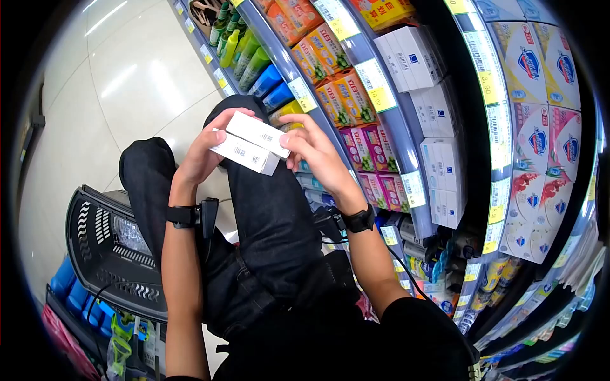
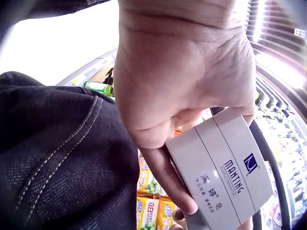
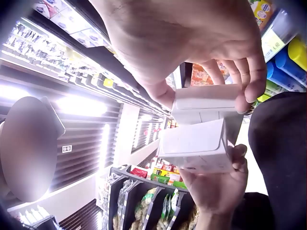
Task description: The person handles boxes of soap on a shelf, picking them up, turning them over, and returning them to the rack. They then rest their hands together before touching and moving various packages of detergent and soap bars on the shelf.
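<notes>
Two white soap boxes lie side by side between my hands, above my knee in the head view. My left hand (image 1: 202, 152) grips the nearer soap box (image 1: 244, 153), its thumb over the left end. With thumb and fingers, my right hand (image 1: 318, 151) pinches the right end of the farther soap box (image 1: 259, 131). Small barcodes show on both upward faces. In the left wrist view, a box side (image 2: 218, 170) reads MANTING. The right wrist view shows the two boxes' blank end flaps, one box a little behind the other.
Shelves to the right hold more white soap boxes (image 1: 410, 60), orange soap packs (image 1: 346, 98) and Safeguard-style boxes (image 1: 534, 140). Bottles (image 1: 244, 54) stand at the far shelf end. A black basket (image 1: 117, 279) with a clear-wrapped item sits on the left, beside my leg.
</notes>
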Demonstrator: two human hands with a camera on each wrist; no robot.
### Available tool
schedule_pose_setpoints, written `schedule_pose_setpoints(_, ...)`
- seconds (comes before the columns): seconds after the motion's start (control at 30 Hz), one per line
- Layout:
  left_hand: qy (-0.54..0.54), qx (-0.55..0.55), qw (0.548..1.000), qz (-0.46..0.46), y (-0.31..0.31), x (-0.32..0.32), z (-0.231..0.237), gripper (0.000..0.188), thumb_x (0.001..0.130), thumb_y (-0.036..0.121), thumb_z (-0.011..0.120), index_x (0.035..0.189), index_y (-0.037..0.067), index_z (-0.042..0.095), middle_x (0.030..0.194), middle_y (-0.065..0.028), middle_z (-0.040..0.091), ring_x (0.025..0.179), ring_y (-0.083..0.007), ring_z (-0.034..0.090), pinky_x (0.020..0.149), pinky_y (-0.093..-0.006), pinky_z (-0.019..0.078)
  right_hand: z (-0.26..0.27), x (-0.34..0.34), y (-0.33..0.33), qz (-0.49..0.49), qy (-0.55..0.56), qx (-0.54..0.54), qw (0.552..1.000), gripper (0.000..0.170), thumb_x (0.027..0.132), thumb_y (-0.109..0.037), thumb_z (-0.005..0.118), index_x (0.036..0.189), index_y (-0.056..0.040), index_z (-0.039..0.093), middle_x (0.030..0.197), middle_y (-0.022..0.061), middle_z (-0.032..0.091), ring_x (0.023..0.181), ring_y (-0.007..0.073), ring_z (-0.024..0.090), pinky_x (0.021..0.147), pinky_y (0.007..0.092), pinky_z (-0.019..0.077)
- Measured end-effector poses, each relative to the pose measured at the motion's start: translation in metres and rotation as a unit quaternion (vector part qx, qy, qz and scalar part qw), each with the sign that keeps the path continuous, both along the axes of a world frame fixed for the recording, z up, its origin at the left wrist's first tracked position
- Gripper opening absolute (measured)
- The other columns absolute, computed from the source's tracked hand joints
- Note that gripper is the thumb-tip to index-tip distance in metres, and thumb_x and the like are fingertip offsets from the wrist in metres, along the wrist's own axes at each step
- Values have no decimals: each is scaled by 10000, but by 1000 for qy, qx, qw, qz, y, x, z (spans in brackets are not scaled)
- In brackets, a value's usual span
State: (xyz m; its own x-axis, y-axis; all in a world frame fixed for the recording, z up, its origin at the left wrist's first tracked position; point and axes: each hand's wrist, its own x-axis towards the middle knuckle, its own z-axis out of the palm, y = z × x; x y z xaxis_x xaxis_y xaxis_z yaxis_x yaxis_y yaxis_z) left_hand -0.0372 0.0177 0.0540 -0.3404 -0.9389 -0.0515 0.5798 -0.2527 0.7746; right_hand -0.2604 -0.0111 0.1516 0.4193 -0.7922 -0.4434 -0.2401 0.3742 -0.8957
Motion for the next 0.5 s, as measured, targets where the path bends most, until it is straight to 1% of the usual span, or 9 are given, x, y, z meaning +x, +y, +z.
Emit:
schedule_pose_setpoints(0.1, -3, -13, 1000, 3, -1, 2, -5, 755, 787, 542, 613, 1349, 52, 496, 1321, -145, 565, 1242, -252, 561, 1041, -355, 441, -4, -2, 1, 4, -33, -12, 999, 504, 921, -196, 699, 1327, -27, 454, 965, 59, 612, 742, 75, 590, 622, 214, 474)
schedule_pose_setpoints(0.2, -6, -25, 999, 20, 0, 3, -6, 743, 783, 546, 622, 1325, 50, 510, 1323, -150, 565, 1244, -261, 559, 1038, -367, 446, -10, -4, 3, 38, -38, -53, 997, 560, 888, -161, 738, 1349, -38, 445, 1049, 69, 599, 796, 82, 598, 671, 223, 491)
schedule_pose_setpoints(0.3, -8, -26, 999, 26, 1, 5, -4, 745, 772, 553, 634, 1314, 56, 518, 1324, -154, 564, 1241, -261, 560, 1041, -368, 443, -9, -4, 6, 84, -39, -121, 988, 604, 871, -141, 754, 1372, -39, 430, 1106, 81, 576, 840, 104, 608, 703, 239, 500)
schedule_pose_setpoints(0.4, -26, -18, 999, 34, 1, 2, -3, 763, 736, 596, 638, 1283, 72, 540, 1316, -167, 559, 1221, -281, 567, 1034, -410, 448, -8, -5, 6, 65, -54, -109, 990, 597, 875, -116, 739, 1379, -40, 428, 1115, 102, 567, 861, 128, 620, 704, 257, 505)
schedule_pose_setpoints(0.5, -17, -23, 1000, 13, 1, 3, -11, 852, 751, 560, 648, 1398, 32, 479, 1356, -175, 544, 1265, -283, 542, 1054, -379, 429, 0, -8, 3, 10, -114, -21, 993, 562, 884, -85, 708, 1372, -33, 432, 1129, 118, 562, 834, 141, 631, 682, 263, 511)
